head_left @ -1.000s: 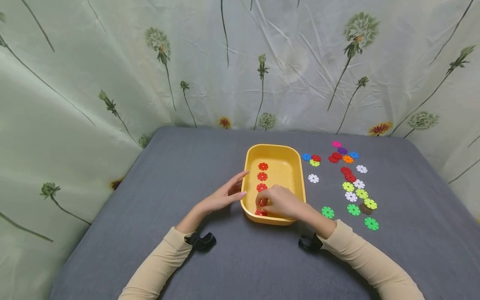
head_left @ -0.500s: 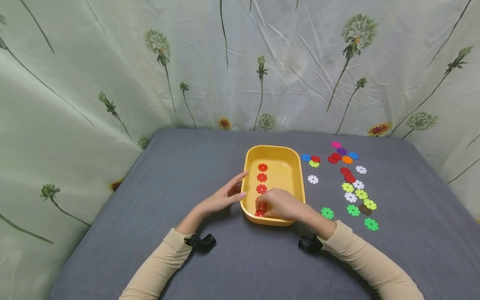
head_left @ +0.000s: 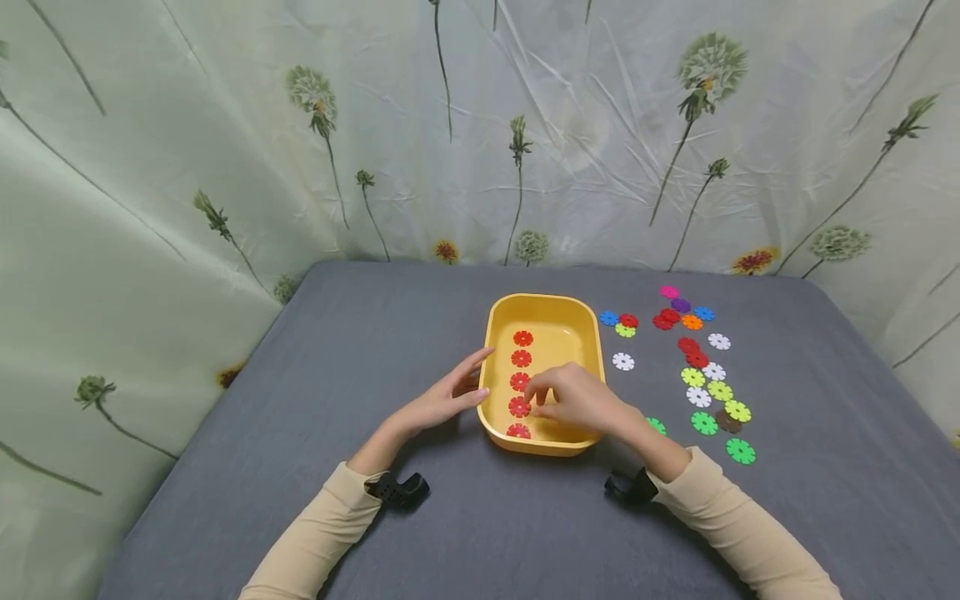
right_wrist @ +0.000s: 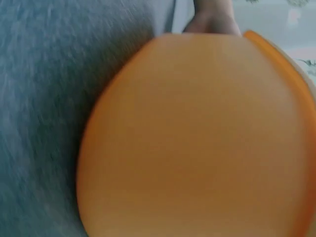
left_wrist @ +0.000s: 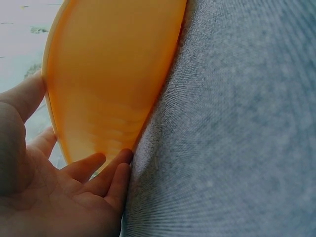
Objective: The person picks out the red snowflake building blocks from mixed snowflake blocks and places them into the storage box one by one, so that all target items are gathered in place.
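A yellow plastic tray (head_left: 532, 447) sits on the grey cloth. Along its left side several red notched discs (head_left: 521, 358) lie flat in a straight column. My left hand (head_left: 442, 398) rests against the tray's left side; in the left wrist view its thumb touches the rim and its fingertips touch the outer wall. Over the tray, my right hand (head_left: 573, 396) has bent fingers, with the tips just right of the fourth red disc (head_left: 519, 407); nothing shows between them. The tray's wall (right_wrist: 192, 133) hides the right fingers in the right wrist view.
Right of the tray, loose notched discs lie scattered: white (head_left: 623, 361), blue (head_left: 609, 318), yellow-green (head_left: 719, 392), green (head_left: 741, 451), brown (head_left: 729, 421), orange (head_left: 692, 322) and more red (head_left: 697, 358). A flower-print curtain (head_left: 412, 125) hangs behind the table (head_left: 375, 333).
My right hand has come off the two nearest red discs, moving slightly up and to the right, so both now show in full. The left hand stays at the tray's side.
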Available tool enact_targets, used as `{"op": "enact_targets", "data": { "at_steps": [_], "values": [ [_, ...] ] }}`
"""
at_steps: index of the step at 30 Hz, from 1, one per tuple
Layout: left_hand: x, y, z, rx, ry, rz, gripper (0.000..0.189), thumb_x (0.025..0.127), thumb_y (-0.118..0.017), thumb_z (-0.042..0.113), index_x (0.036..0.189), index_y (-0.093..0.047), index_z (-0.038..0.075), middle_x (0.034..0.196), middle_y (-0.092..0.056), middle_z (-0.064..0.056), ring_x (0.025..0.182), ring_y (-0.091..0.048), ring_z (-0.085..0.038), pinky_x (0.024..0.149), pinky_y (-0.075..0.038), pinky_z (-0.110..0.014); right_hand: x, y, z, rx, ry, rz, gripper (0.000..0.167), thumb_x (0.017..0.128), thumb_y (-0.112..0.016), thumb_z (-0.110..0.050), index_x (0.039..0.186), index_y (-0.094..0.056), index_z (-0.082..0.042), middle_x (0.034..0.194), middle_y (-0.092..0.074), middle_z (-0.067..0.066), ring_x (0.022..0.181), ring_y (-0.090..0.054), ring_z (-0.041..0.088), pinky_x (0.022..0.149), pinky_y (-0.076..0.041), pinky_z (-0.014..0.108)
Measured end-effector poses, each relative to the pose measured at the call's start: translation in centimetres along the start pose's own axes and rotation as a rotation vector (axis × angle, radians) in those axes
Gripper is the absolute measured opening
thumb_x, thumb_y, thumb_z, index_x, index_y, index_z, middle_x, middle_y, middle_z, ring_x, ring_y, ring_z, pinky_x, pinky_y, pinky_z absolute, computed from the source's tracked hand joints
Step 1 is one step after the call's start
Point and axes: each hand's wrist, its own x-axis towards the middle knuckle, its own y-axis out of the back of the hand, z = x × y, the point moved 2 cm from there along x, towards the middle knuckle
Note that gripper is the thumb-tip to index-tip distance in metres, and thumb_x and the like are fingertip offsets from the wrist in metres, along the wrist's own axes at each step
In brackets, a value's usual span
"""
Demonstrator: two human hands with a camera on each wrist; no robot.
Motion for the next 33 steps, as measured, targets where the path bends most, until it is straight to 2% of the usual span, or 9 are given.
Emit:
{"op": "enact_targets", "data": {
  "at_steps": [4,10,17,20,33],
  "values": [
    [0.0,0.0,-0.2,-0.001,0.012,0.001,0.066,0.096,-0.051,0.017,0.150,-0.015,0.030,0.158,-0.017,-0.004,0.142,-0.028,-0.030,0.115,-0.025,-0.050,-0.6,0.9,0.5,0.016,-0.040,0.057,0.016,0.077,-0.075,-0.013,0.092,-0.072,-0.011,0.077,-0.068,-0.005,0.069,-0.056,0.009,0.064,-0.045,0.019],
    [-0.1,0.0,-0.2,0.004,0.028,-0.009,0.067,0.097,-0.048,0.013,0.152,-0.012,0.024,0.159,-0.013,-0.007,0.143,-0.026,-0.032,0.115,-0.024,-0.051,-1.3,2.0,1.4,0.056,-0.076,0.133,0.017,0.078,-0.074,-0.013,0.095,-0.071,-0.009,0.079,-0.068,-0.003,0.063,-0.047,0.007,0.058,-0.041,0.019],
    [-0.9,0.0,2.2,0.007,0.046,-0.023,0.067,0.096,-0.049,0.013,0.152,-0.011,0.018,0.158,-0.013,-0.012,0.143,-0.025,-0.034,0.115,-0.024,-0.051,-1.9,3.8,2.5,0.059,-0.111,0.221,0.016,0.080,-0.072,-0.010,0.095,-0.071,-0.008,0.080,-0.070,0.001,0.061,-0.047,0.011,0.054,-0.040,0.020],
    [-1.0,0.0,2.8,0.006,0.036,-0.024,0.067,0.096,-0.049,0.014,0.152,-0.012,0.016,0.158,-0.014,-0.013,0.143,-0.024,-0.034,0.115,-0.023,-0.052,-2.1,4.5,3.0,0.065,-0.138,0.250,0.014,0.080,-0.071,-0.009,0.095,-0.071,-0.007,0.081,-0.070,0.003,0.062,-0.047,0.012,0.055,-0.040,0.020],
    [-1.1,0.0,2.6,0.008,0.047,-0.019,0.065,0.097,-0.046,0.013,0.152,-0.012,0.018,0.158,-0.014,-0.014,0.145,-0.019,-0.034,0.116,-0.021,-0.052,-3.3,6.6,5.1,0.074,-0.187,0.357,0.017,0.080,-0.072,-0.007,0.096,-0.071,-0.006,0.081,-0.070,0.008,0.055,-0.046,0.010,0.050,-0.040,0.019]
  ]
}}
